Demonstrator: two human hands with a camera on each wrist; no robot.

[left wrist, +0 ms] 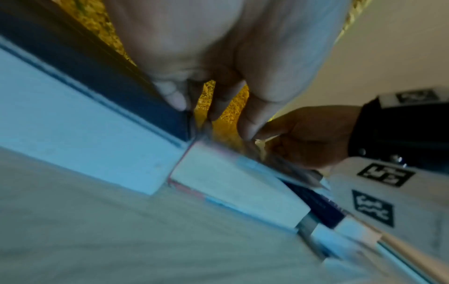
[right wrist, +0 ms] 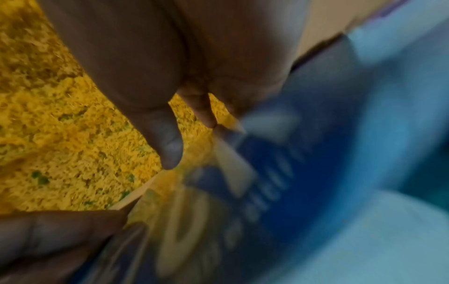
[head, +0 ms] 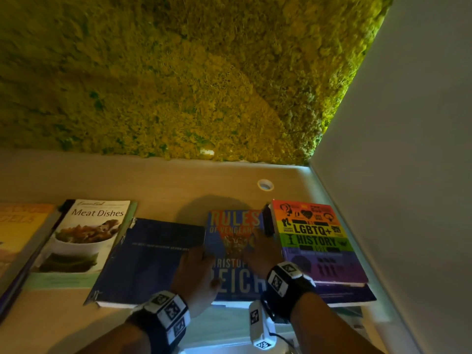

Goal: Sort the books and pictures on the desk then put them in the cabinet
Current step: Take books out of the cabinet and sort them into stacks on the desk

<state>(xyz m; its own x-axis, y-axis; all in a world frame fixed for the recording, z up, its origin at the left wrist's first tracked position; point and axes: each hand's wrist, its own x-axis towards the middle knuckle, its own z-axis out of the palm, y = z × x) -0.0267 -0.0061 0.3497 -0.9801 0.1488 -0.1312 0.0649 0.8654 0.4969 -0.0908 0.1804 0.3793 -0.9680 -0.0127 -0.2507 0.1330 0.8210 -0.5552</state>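
A blue paperback titled "Rules of Vengeance" (head: 235, 226) lies flat on the desk (head: 178, 190), between a dark blue book (head: 153, 256) and a rainbow "LGBTQ+ History" book (head: 316, 238). My left hand (head: 196, 267) lies over the paperback's left edge, fingers spread across the seam with the dark blue book. My right hand (head: 260, 251) rests on the cover with fingers straight. The left wrist view shows my left hand (left wrist: 216, 119) touching the paperback's pale page block (left wrist: 233, 176). In the blurred right wrist view my right hand (right wrist: 187, 138) is over the cover (right wrist: 279, 192).
A "Meat Dishes" cookbook (head: 89, 233) and a yellow book (head: 18, 233) lie further left. The rainbow book sits on another dark book (head: 352, 295). A round cable hole (head: 265, 185) is behind the books. A moss wall (head: 178, 72) backs the desk, and a white wall (head: 408, 149) closes the right.
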